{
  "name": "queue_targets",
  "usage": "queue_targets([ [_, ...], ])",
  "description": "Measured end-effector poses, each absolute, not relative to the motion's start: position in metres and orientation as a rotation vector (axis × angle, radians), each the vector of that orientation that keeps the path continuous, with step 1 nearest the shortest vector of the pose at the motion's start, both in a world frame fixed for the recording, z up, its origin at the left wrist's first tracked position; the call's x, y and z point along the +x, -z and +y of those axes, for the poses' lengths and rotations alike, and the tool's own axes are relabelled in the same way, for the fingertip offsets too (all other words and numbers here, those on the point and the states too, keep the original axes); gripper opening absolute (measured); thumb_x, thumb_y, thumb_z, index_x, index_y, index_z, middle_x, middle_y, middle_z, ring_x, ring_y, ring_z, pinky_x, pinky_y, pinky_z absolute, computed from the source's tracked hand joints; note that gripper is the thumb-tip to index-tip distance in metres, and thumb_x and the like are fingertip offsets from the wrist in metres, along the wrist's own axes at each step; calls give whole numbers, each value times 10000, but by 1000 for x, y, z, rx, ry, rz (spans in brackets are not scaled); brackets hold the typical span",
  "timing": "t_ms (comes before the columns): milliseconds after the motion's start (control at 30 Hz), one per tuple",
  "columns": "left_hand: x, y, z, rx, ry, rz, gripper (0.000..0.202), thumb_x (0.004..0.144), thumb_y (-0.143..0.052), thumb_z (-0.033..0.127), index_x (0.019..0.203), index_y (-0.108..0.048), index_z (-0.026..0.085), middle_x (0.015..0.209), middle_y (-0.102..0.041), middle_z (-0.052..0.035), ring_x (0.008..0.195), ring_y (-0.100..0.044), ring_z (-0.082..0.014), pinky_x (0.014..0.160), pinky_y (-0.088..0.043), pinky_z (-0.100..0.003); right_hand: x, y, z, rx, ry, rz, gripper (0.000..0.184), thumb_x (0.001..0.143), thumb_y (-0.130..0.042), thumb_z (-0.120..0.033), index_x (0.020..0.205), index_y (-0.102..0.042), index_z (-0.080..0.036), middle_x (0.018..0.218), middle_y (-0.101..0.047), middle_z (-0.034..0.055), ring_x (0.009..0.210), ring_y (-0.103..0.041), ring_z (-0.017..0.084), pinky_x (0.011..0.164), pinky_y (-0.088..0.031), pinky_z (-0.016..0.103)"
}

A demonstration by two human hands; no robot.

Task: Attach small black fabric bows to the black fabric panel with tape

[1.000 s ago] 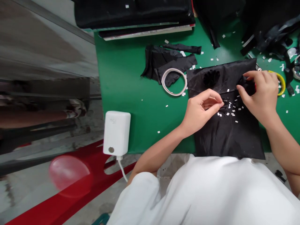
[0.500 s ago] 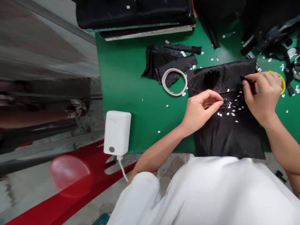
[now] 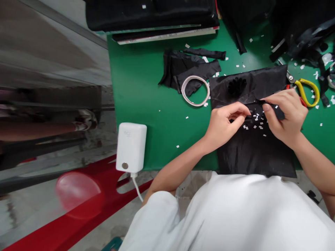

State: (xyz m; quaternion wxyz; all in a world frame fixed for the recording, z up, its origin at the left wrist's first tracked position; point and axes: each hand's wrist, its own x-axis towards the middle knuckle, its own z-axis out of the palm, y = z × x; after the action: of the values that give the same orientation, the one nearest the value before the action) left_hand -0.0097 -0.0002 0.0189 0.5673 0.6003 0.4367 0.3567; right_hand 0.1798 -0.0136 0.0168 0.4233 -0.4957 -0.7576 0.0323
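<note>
A black fabric sheet (image 3: 253, 150) lies under both hands, with small white paper bits (image 3: 259, 122) scattered over its middle. My left hand (image 3: 227, 120) has thumb and forefinger pinched low over the sheet; what they hold, if anything, is too dark to make out. Between the fingertips of my right hand (image 3: 286, 115) is a small black fabric piece (image 3: 259, 101), its tip pointing toward my left hand. A round black gathered rosette (image 3: 237, 86) rests on the upper part of the sheet. Yellow-handled scissors (image 3: 309, 92) lie just beyond my right hand.
A roll of tape (image 3: 195, 91) sits left of the sheet beside black fabric scraps (image 3: 191, 66). A white power bank (image 3: 131, 148) with a cable is at the green table's (image 3: 162, 132) left edge. Black-covered books (image 3: 154, 17) are at the back; more black material (image 3: 300, 31) lies back right.
My right hand has moved left and toward me with the black fabric piece, off the scissors, whose handles now show fully. My left hand has barely shifted.
</note>
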Motion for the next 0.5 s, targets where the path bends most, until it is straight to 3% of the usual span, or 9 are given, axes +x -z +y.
queue_targets([
  [333,-10,-17,-1,1501,-837,1023,186,841,-553,109,911,-724,134,852,-747,-23,775,-704,-98,749,-566,-184,177,-19,-17,-1076,-145,-2046,134,940,-577,-286,1035,-667,-255,853,-728,57,756,-632,218,703,-526,400],
  [500,-10,-19,-3,1611,-899,966,187,826,-547,56,884,-705,136,822,-728,-11,757,-677,-83,737,-543,-164,177,-21,-16,-1106,-228,-1970,101,912,-607,-189,955,-685,-237,825,-727,45,759,-642,207,696,-523,376],
])
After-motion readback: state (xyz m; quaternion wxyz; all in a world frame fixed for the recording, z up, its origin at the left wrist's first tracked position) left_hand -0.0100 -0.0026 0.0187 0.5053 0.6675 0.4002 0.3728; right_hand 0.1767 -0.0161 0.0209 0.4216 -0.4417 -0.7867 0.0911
